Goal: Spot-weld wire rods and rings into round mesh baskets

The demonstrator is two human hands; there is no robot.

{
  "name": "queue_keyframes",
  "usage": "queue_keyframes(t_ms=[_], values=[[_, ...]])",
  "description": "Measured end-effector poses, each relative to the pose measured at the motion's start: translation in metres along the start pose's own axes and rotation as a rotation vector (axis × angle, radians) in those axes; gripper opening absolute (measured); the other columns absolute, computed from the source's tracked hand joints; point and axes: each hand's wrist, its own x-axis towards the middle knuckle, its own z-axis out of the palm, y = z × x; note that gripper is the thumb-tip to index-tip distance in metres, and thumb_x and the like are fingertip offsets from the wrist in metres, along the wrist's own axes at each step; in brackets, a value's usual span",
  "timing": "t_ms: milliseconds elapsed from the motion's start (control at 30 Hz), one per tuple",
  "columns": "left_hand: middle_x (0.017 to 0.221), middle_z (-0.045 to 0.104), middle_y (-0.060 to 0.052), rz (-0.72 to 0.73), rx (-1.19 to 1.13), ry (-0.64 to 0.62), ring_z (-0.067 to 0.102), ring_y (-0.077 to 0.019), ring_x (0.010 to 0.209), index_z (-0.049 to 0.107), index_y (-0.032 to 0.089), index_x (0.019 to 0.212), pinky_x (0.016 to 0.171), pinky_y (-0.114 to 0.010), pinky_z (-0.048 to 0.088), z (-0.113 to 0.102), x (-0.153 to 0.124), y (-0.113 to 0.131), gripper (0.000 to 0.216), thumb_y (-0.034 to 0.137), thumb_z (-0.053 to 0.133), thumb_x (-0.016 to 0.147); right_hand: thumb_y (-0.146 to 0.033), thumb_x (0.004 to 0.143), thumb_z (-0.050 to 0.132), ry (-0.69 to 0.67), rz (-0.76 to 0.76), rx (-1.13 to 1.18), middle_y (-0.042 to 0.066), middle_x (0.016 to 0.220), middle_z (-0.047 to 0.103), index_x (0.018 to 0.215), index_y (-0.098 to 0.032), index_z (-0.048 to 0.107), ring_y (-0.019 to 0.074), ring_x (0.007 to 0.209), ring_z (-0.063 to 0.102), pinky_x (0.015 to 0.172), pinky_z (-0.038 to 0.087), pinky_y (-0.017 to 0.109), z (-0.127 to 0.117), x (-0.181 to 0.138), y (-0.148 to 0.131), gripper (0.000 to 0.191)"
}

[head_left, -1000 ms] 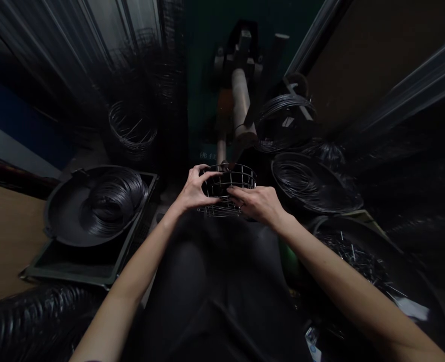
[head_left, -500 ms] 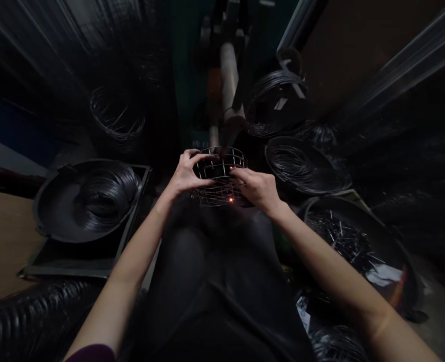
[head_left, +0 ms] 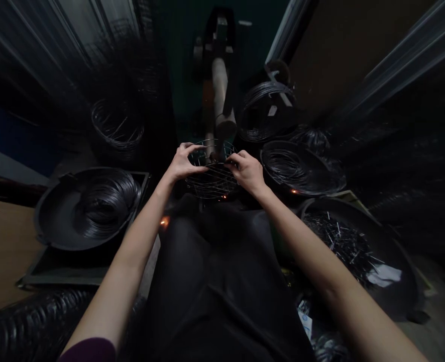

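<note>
A small round wire basket (head_left: 212, 177) sits between my hands, just under the lower end of a machine arm (head_left: 220, 95). My left hand (head_left: 183, 162) grips its left rim with curled fingers. On the right rim my right hand (head_left: 246, 170) is closed as well. Small orange sparks glow beneath the basket and to its right. My dark-clothed lap fills the lower middle of the view.
A black pan with wire rings (head_left: 89, 203) rests on a tray at the left. Right of the basket is a pan of wire coils (head_left: 301, 168), and nearer me a pan of short wire pieces (head_left: 352, 249). More wire coils (head_left: 117, 125) stand behind.
Both hands and the basket have moved away from me, up under the machine arm. Sparks have appeared under the basket and scattered to the left and right.
</note>
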Motion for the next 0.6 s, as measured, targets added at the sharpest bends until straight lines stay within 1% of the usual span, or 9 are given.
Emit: queue_keyframes(t_ms=[100,167,233,300,333,367,433,533,600], values=[[0.121,0.053,-0.008,0.055,0.002,0.013,0.052,-0.0297,0.122,0.066,0.023,0.119,0.112,-0.048,0.039,-0.002,0.01,-0.001,0.069,0.041,0.089,0.057,-0.03,0.089,0.062,0.005,0.039,0.04,0.005,0.097,0.061,0.1,-0.022,0.071,0.0174,0.083,0.058,0.066,0.04,0.027,0.0,0.011,-0.002,0.016],[0.128,0.052,-0.01,0.101,-0.009,0.027,0.048,-0.0319,0.127,0.059,0.023,0.128,0.114,-0.05,0.037,-0.003,0.008,-0.007,0.08,0.048,0.088,0.058,-0.029,0.09,0.06,0.055,0.073,0.084,0.007,0.097,0.061,0.098,-0.019,0.07,0.0191,0.085,0.058,0.072,0.044,0.029,-0.008,0.006,-0.003,0.017],[0.144,0.042,-0.014,0.098,-0.061,0.036,0.038,-0.036,0.138,0.042,0.025,0.142,0.117,-0.054,0.031,-0.003,-0.003,-0.022,0.102,0.055,0.088,0.056,-0.032,0.095,0.049,0.105,0.11,0.171,0.009,0.096,0.061,0.097,-0.019,0.07,0.0205,0.088,0.059,0.08,0.046,0.033,-0.023,-0.012,-0.001,0.024],[0.155,0.027,-0.016,0.038,-0.163,0.005,0.027,-0.04,0.145,0.024,0.029,0.151,0.118,-0.059,0.027,-0.001,-0.02,-0.042,0.122,0.06,0.088,0.052,-0.037,0.1,0.036,0.097,0.138,0.29,0.009,0.098,0.064,0.096,-0.021,0.069,0.0212,0.094,0.06,0.088,0.046,0.036,-0.039,-0.043,0.004,0.037],[0.157,0.022,-0.018,-0.005,-0.231,-0.025,0.025,-0.0416,0.146,0.017,0.03,0.152,0.117,-0.061,0.027,0.001,-0.028,-0.054,0.129,0.061,0.089,0.05,-0.04,0.101,0.031,0.065,0.152,0.34,0.009,0.1,0.065,0.096,-0.022,0.068,0.0212,0.097,0.061,0.091,0.046,0.036,-0.045,-0.063,0.007,0.041],[0.157,0.021,-0.02,-0.053,-0.301,-0.05,0.026,-0.0427,0.146,0.012,0.031,0.152,0.115,-0.063,0.029,0.005,-0.036,-0.065,0.134,0.061,0.09,0.048,-0.043,0.101,0.029,0.008,0.172,0.379,0.008,0.1,0.066,0.098,-0.023,0.068,0.021,0.098,0.061,0.091,0.046,0.036,-0.049,-0.083,0.011,0.044],[0.153,0.027,-0.021,-0.137,-0.431,-0.051,0.032,-0.0426,0.143,0.007,0.033,0.151,0.111,-0.065,0.033,0.014,-0.046,-0.082,0.138,0.061,0.09,0.045,-0.048,0.1,0.03,-0.153,0.236,0.422,0.006,0.097,0.068,0.1,-0.024,0.067,0.0203,0.093,0.064,0.087,0.049,0.035,-0.047,-0.126,0.022,0.044],[0.144,0.037,-0.016,-0.176,-0.545,0.078,0.04,-0.038,0.139,0.008,0.037,0.147,0.108,-0.062,0.038,0.027,-0.052,-0.092,0.135,0.064,0.09,0.043,-0.048,0.093,0.04,-0.411,0.271,0.44,0.006,0.092,0.071,0.097,-0.023,0.067,0.0212,0.086,0.067,0.081,0.053,0.036,-0.024,-0.181,0.046,0.037],[0.137,0.041,-0.013,-0.151,-0.558,0.173,0.044,-0.0346,0.135,0.012,0.038,0.143,0.106,-0.058,0.041,0.029,-0.052,-0.088,0.13,0.066,0.089,0.042,-0.045,0.089,0.046,-0.497,0.25,0.448,0.008,0.092,0.072,0.092,-0.023,0.069,0.0227,0.089,0.069,0.082,0.054,0.037,-0.008,-0.201,0.061,0.032]])
